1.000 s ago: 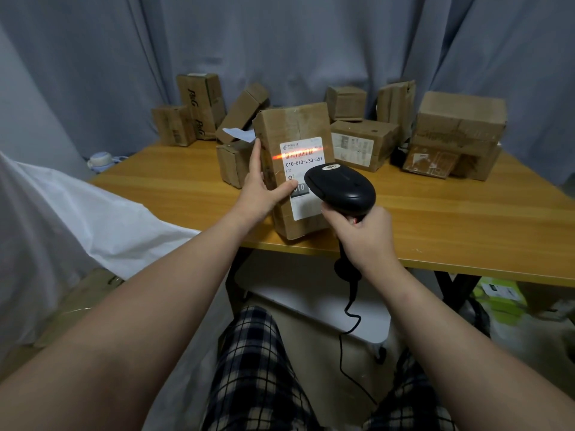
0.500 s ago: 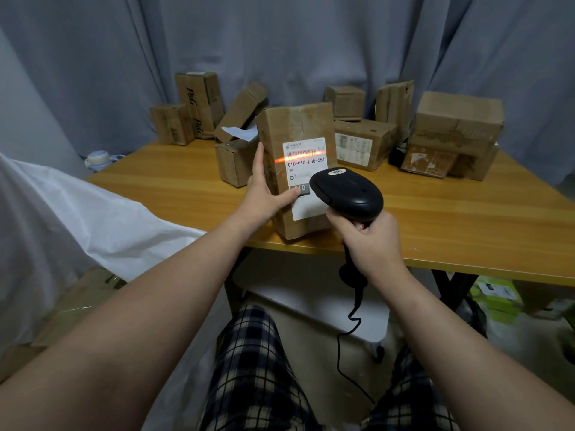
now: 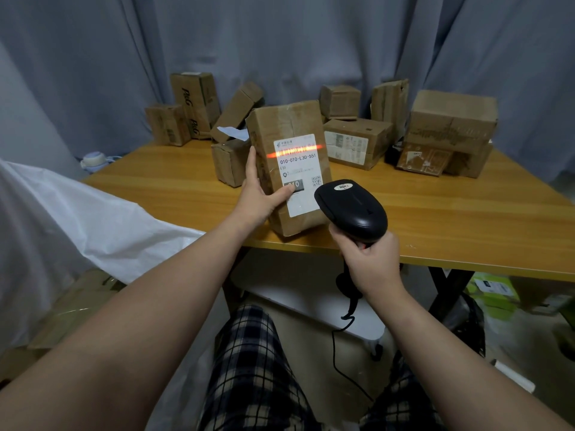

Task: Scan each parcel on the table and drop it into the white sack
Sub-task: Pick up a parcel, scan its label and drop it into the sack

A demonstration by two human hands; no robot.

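A tall brown cardboard parcel [image 3: 286, 129] stands upright near the front edge of the wooden table [image 3: 466, 213], its white label facing me. My left hand [image 3: 259, 194] grips its left side, thumb on the label. My right hand [image 3: 370, 259] holds a black corded barcode scanner [image 3: 351, 209] just right of and below the label. An orange scan line lies across the barcode at the label's top. The white sack [image 3: 77, 219] hangs open at the left, beside the table.
Several more cardboard parcels sit along the back of the table: a P&G box [image 3: 196, 104] at the left, a large box [image 3: 451, 119] at the right, a labelled flat box [image 3: 354, 141] in the middle. Grey curtains hang behind. Boxes and clutter lie on the floor.
The scanner has drawn back slightly down and to the right. The scan line has shifted up onto the barcode. My left hand keeps its hold on the parcel.
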